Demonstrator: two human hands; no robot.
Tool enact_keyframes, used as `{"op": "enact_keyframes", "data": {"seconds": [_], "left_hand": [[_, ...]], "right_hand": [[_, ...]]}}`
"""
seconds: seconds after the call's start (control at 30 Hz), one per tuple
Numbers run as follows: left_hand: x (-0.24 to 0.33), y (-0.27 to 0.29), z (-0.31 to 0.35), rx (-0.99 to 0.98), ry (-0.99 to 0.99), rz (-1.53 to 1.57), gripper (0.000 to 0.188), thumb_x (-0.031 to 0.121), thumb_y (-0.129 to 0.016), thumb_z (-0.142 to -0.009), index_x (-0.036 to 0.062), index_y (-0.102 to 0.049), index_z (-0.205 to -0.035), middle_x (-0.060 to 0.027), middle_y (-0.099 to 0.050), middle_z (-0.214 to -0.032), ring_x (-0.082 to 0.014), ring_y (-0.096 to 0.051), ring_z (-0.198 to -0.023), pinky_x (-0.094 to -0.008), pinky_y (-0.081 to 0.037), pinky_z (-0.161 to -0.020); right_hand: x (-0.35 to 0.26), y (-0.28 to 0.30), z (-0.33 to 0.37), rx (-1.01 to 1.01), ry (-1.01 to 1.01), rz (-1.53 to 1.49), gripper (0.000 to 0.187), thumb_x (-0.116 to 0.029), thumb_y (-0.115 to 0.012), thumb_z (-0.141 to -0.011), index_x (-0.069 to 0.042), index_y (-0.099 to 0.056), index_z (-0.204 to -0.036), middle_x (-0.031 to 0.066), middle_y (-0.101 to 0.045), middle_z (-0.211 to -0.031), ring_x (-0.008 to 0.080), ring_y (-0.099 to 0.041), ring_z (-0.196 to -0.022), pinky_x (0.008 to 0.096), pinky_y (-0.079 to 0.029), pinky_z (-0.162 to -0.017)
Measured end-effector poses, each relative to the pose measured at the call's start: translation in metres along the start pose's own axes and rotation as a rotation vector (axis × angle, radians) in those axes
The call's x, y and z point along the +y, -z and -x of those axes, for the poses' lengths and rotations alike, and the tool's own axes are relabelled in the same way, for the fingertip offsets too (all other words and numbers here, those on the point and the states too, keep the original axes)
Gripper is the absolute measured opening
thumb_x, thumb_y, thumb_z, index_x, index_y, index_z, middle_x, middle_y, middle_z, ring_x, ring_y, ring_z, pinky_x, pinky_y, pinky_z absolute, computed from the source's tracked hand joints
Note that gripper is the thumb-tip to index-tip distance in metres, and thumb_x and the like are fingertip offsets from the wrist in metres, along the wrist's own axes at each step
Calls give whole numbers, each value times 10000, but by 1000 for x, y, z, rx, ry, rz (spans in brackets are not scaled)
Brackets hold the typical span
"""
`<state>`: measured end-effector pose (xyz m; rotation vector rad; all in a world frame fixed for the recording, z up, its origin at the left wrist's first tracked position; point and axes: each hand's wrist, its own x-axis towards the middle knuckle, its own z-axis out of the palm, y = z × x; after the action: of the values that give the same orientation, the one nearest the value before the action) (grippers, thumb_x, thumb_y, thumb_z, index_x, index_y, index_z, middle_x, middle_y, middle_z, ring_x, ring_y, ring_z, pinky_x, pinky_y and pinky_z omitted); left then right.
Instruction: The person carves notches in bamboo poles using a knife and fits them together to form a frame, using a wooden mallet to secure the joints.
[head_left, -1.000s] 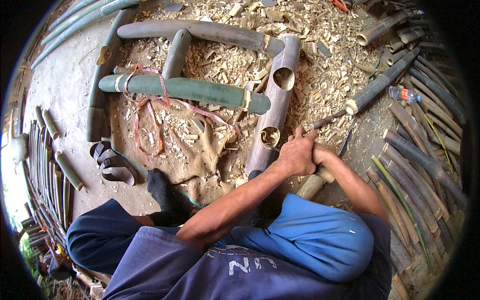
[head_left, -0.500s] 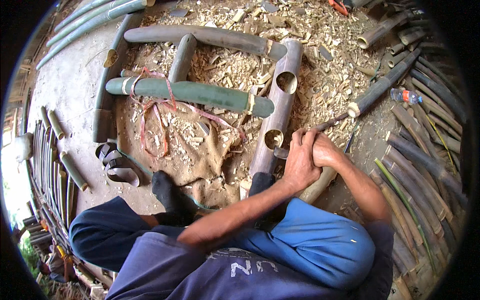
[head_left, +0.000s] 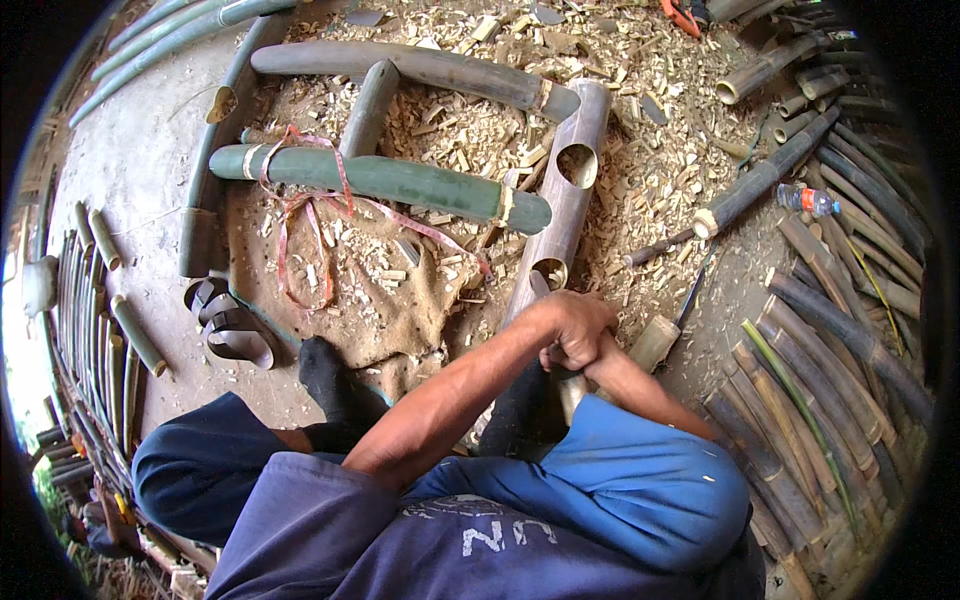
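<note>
My left hand [head_left: 582, 316] and my right hand [head_left: 604, 352] are closed together, the left lying over the right. From the left hand's knuckles a flat grey metal blade [head_left: 540, 284] sticks out; its handle is hidden in my grip. The blade is at the near round hole [head_left: 551, 270] of a thick brown-grey bamboo post [head_left: 560, 220]. A second round hole [head_left: 577, 165] opens farther up this post. Two bamboo rails, one green [head_left: 380, 183] and one grey [head_left: 430, 68], meet the post at their right ends. My foot in a dark sock [head_left: 510, 410] is beside the post's near end.
Wood chips [head_left: 650, 170] cover the floor around burlap sacking [head_left: 385, 300] and a pink ribbon [head_left: 330, 195]. At the right lie a bamboo pole [head_left: 765, 175], a plastic bottle [head_left: 808, 200] and many split bamboo pieces [head_left: 830, 370]. Dark strap-like loops [head_left: 235, 325] lie left.
Both hands, still clasped, have moved nearer to me and slightly left. The blade now points up toward the hole, where before it lay sideways. The stick behind my hands now shows fully.
</note>
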<state>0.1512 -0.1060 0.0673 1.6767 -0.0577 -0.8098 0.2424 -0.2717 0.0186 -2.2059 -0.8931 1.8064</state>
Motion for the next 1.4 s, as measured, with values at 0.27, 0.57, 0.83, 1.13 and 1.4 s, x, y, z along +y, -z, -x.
{"op": "enact_keyframes", "data": {"seconds": [0.27, 0.57, 0.83, 1.13, 1.4], "left_hand": [[22, -63, -12, 1017, -116, 138, 732, 15, -752, -626, 96, -564, -1329, -232, -492, -1328, -444, -562, -1192, -483, -493, -1034], [-8, -22, 14, 349, -176, -136, 714, 50, -702, -490, 69, -662, -1203, -221, -638, -1137, -401, -602, -1146, -432, -529, -974], [24, -47, 92, 929, 57, -88, 1069, 151, -762, -680, 124, -205, -1592, -295, -290, -1564, -499, -338, -1433, -553, -342, -1180], [-21, -143, 158, 759, 536, -317, 515, 209, -733, -759, 39, -473, -1170, -213, -651, -951, -425, -668, -941, -505, -529, -766], [-4, -19, 155, 505, 601, -726, 207, 144, -641, -865, 46, -612, -1046, -175, -699, -947, -366, -713, -862, -463, -569, -747]], "right_hand": [[-32, 54, 18, 18, 263, 495, 291, -351, -656, -903, -130, -661, -1093, 141, -691, -1058, 295, -674, -989, 452, -539, -892], [-28, -25, -10, 166, 35, -289, 287, -392, -612, -965, -141, -635, -1101, 105, -678, -1043, 270, -667, -975, 449, -535, -898], [-57, -76, 26, 260, 84, -1371, 295, -428, -572, -1019, -150, -611, -1109, 72, -667, -1029, 247, -661, -963, 447, -532, -904], [-63, -110, 57, -21, 221, -1404, 268, -337, -581, -1027, -104, -594, -1157, 38, -645, -1114, 195, -637, -1054, 424, -559, -845], [-87, -93, 2, -192, 260, -1804, 309, -244, -540, -1055, 0, -623, -1225, 144, -682, -1172, 273, -688, -1064, 431, -592, -944]]}}
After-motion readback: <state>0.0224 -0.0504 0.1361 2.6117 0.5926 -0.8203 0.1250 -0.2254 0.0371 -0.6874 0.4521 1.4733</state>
